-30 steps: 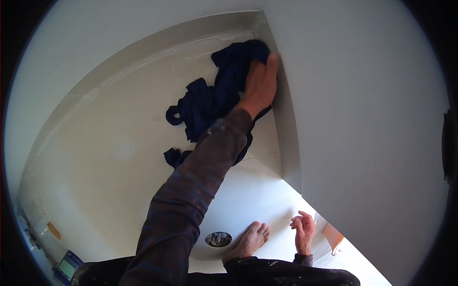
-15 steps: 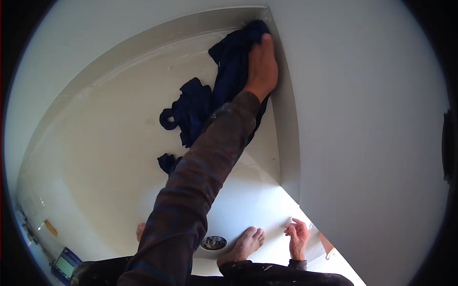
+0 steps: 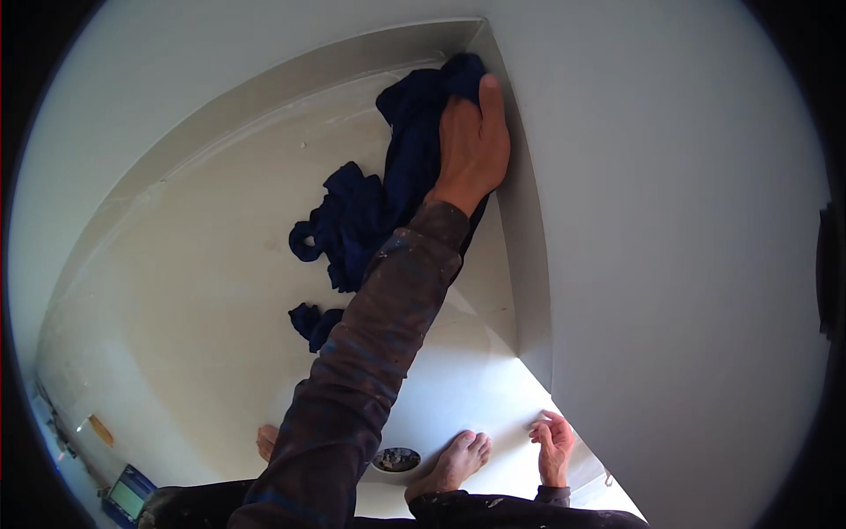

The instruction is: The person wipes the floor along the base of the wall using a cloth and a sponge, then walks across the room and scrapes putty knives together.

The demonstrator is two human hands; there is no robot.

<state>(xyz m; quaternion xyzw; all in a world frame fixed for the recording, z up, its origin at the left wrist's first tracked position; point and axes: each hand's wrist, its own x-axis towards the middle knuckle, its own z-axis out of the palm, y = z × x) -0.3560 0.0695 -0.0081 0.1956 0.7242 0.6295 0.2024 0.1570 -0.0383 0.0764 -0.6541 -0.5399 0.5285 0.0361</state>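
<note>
My left hand [image 3: 471, 145] reaches forward, palm down, with its fingers closed on a dark navy cloth [image 3: 410, 132]. The fingertips are hidden in the folds. The cloth lies crumpled along the right-hand edge of a pale floor [image 3: 203, 264], close to the far corner, and a loose end with a loop trails to the left. Part of it disappears under my dark sleeve. Down at the lower right, my right hand [image 3: 552, 445] hangs beside my foot with loosely bent, parted fingers and nothing in it.
A low raised border [image 3: 524, 264] bounds the floor, and a grey-white panel [image 3: 679, 238] rises at right. Between my bare feet [image 3: 458, 460] is a round hole [image 3: 396, 459] with debris inside. A device with a lit screen [image 3: 130, 495] sits at lower left.
My left hand and the cloth have come slightly back from the far corner, and more of the back of the hand shows. The whole view has shifted a little. My right hand has barely moved.
</note>
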